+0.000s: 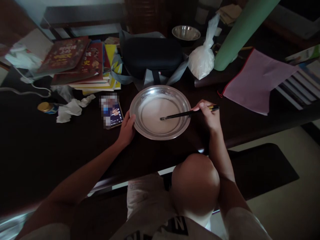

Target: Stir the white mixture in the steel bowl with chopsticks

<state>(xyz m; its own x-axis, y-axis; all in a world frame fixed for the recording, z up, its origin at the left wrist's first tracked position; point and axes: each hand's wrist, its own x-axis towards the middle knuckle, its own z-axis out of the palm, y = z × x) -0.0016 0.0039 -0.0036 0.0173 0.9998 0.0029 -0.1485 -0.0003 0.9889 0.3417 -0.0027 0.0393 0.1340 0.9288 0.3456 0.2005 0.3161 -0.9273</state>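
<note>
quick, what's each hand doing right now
Left hand: open, resting against the rim of the metal plate.
Right hand: closed on dark chopsticks, tips in the plate's white liquid.

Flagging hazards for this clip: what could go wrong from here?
1. The metal plate is shallow and holds pale liquid; brisk stirring with the chopsticks in the right hand could slop it over the rim.
2. The phone lies close beside the left hand, so a spill might reach it.
</note>
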